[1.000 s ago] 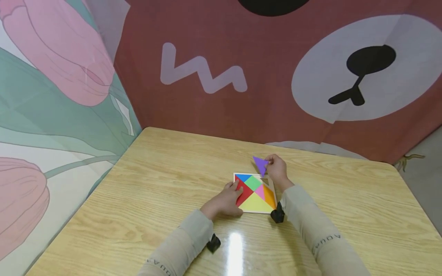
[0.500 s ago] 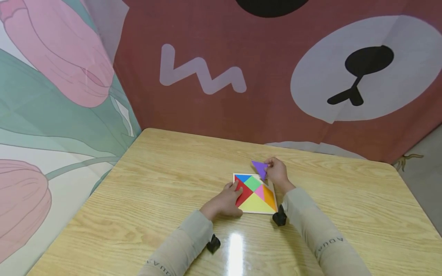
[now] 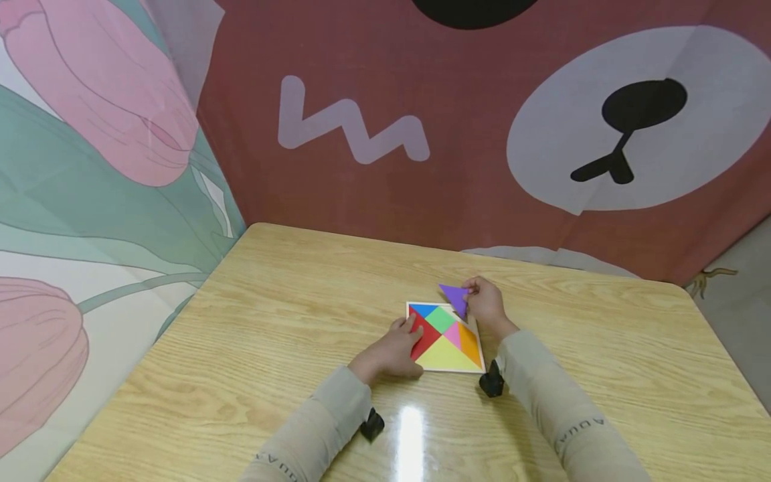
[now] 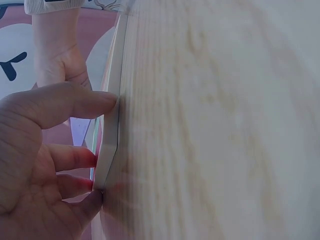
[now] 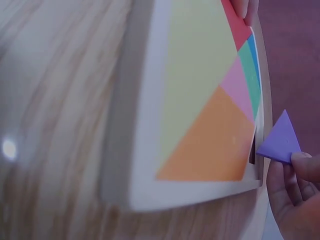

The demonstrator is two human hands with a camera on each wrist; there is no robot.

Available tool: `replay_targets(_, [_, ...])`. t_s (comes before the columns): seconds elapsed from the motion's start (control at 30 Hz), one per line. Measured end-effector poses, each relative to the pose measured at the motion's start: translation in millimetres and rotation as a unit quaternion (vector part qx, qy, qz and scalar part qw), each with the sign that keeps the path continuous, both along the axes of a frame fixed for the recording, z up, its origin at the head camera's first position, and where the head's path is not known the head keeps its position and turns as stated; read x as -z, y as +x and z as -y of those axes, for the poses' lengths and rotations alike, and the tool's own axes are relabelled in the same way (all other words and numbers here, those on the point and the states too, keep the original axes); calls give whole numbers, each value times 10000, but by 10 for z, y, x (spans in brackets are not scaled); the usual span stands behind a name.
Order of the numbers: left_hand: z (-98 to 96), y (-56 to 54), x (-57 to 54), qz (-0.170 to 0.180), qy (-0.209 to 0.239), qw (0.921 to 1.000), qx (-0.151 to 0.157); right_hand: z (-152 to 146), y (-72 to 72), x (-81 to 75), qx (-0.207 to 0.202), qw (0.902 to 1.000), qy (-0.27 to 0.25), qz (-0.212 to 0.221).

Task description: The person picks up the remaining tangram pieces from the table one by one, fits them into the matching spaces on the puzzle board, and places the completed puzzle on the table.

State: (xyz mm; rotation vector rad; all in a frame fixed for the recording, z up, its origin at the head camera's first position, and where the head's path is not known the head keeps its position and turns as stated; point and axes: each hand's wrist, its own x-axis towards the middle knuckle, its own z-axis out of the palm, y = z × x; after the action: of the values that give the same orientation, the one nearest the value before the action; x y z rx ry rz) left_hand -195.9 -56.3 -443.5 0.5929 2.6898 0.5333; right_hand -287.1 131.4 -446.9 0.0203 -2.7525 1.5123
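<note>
A square tangram tray [image 3: 444, 371] with a pale rim lies on the table, holding red [image 3: 423, 341], blue, green, pink, orange [image 5: 215, 140] and yellow [image 3: 448, 355] pieces. My left hand [image 3: 394, 351] grips its left side, fingers over the red piece and thumb at the near edge; the left wrist view shows the thumb [image 4: 95, 104] against the rim. Between thumb and fingers my right hand [image 3: 486, 304] pinches a purple triangle [image 3: 454, 298]. The triangle is tilted, its lower tip at the tray's far right corner, beside a bare gap [image 5: 252, 150] that it partly hides.
The wood-grain table [image 3: 289, 294] spreads around the tray, with a bright light reflection [image 3: 411, 442] near the front. A brown and white printed cloth [image 3: 470, 187] hangs behind the far edge. A black wrist-worn device [image 3: 492, 380] sits by the tray's near right corner.
My right hand has come slightly down and nearer with the purple triangle, whose tip now covers more of the gap. My left hand and the tray stay in place.
</note>
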Motion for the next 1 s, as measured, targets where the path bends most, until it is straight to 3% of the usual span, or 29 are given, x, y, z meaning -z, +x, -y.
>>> replay_targets(1.0, [5,5,-4,13,32,10000,29,-114,82,42,-11,9997,199,-136])
